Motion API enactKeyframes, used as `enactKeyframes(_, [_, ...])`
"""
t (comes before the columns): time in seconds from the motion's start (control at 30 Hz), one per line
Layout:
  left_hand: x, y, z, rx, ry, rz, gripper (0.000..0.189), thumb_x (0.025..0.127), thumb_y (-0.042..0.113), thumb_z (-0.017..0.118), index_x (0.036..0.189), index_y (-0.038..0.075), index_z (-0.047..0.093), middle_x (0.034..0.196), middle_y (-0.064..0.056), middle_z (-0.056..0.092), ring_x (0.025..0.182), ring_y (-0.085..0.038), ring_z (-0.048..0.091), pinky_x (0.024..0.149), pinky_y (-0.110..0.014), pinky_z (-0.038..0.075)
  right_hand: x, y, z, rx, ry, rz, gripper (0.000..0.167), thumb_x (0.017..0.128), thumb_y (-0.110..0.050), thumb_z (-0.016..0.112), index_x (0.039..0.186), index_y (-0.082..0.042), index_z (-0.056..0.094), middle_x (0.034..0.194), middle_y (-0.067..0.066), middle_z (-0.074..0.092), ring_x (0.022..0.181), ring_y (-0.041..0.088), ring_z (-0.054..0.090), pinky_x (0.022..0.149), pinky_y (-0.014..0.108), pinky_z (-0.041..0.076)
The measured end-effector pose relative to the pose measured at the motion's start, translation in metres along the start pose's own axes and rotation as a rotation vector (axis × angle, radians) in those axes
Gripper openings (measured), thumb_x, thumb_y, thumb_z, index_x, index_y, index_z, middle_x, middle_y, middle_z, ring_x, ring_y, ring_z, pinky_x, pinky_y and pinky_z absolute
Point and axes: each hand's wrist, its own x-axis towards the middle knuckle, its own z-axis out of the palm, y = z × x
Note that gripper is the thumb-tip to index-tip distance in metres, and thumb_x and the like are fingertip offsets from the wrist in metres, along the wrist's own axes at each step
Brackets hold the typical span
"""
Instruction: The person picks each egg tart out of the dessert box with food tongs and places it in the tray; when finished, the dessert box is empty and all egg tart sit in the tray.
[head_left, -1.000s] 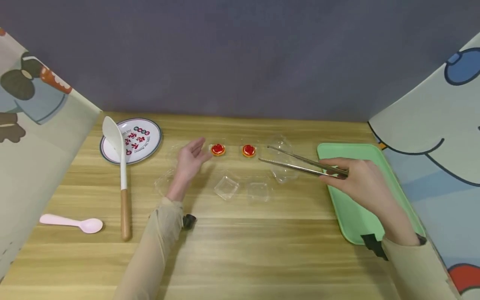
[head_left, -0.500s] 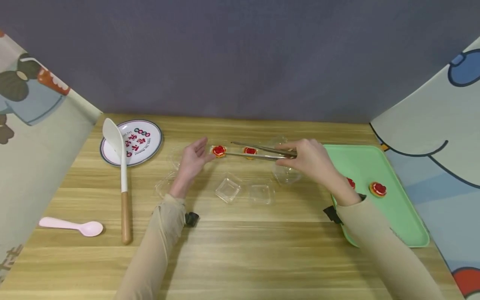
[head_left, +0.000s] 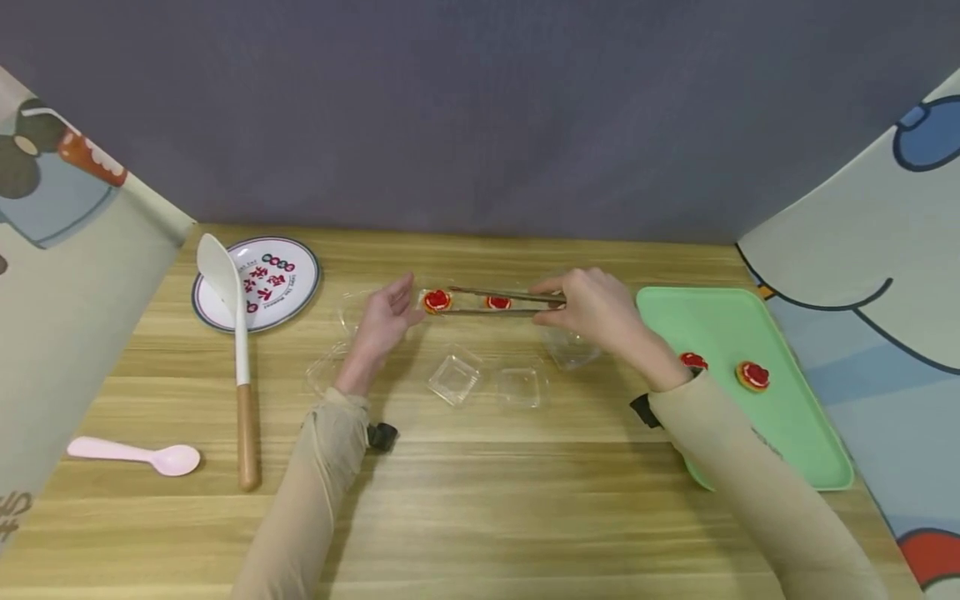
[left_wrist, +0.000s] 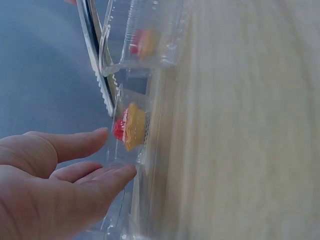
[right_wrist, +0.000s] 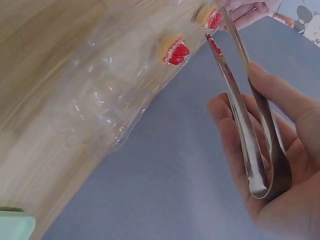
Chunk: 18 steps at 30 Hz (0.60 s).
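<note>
Metal tongs (right_wrist: 245,125) are gripped in my right hand (head_left: 600,312), their arms apart. The tips reach over a clear plastic box beside a small tart (left_wrist: 131,127) with a red top. A second tart (right_wrist: 173,50) sits in the neighbouring clear box, under the tongs in the head view. At the left box's side is my left hand (head_left: 384,325), its thumb and fingers extended and spread; the fingertips lie at the clear plastic wall (left_wrist: 132,159), and I cannot tell how firmly they touch it.
On the right, a green tray (head_left: 780,442) holds two tarts. Clear lids and boxes (head_left: 455,377) lie around the middle. A white plate (head_left: 288,292) with a wooden-handled ladle (head_left: 242,350) across it and a pink spoon (head_left: 175,460) are at left.
My right hand has swung left from above the green tray with the tongs, bringing their tips to the left tart. My left hand has stayed in place.
</note>
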Motion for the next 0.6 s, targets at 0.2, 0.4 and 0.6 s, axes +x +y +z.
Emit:
enactKeyframes(0.2, [-0.002, 0.000, 0.000, 0.024, -0.016, -0.011, 0.076, 0.101, -0.015, 0.057, 0.167, -0.002, 0.022, 0.174, -0.019, 0.022, 0.159, -0.034, 0.028, 0.129, -0.038, 0.031, 0.005, -0.008, -0.003, -0.038, -0.038, 0.019, 0.046, 0.093, -0.030, 0.087, 0.136, -0.017, 0.076, 0.048, -0.008, 0.028, 0.044, 0.007, 0.019, 0.043, 0.023, 0.017])
enactKeyframes(0.4, [-0.003, -0.001, 0.002, 0.053, -0.021, -0.013, 0.075, 0.102, -0.013, 0.057, 0.167, 0.001, 0.022, 0.175, -0.016, 0.022, 0.159, -0.032, 0.029, 0.127, -0.036, 0.033, 0.009, -0.009, -0.003, -0.030, -0.039, 0.002, 0.044, 0.093, -0.024, 0.087, 0.134, -0.014, 0.076, 0.048, -0.006, 0.033, 0.044, 0.007, 0.022, 0.043, 0.023, 0.019])
enactKeyframes(0.6, [-0.003, -0.005, 0.002, 0.048, -0.027, -0.010, 0.073, 0.103, -0.011, 0.058, 0.167, -0.002, 0.023, 0.174, -0.019, 0.022, 0.159, -0.034, 0.029, 0.128, -0.038, 0.032, 0.014, -0.014, -0.004, -0.037, -0.070, 0.011, 0.044, 0.094, -0.023, 0.087, 0.135, -0.013, 0.076, 0.049, -0.004, 0.039, 0.045, 0.008, 0.026, 0.044, 0.024, 0.021])
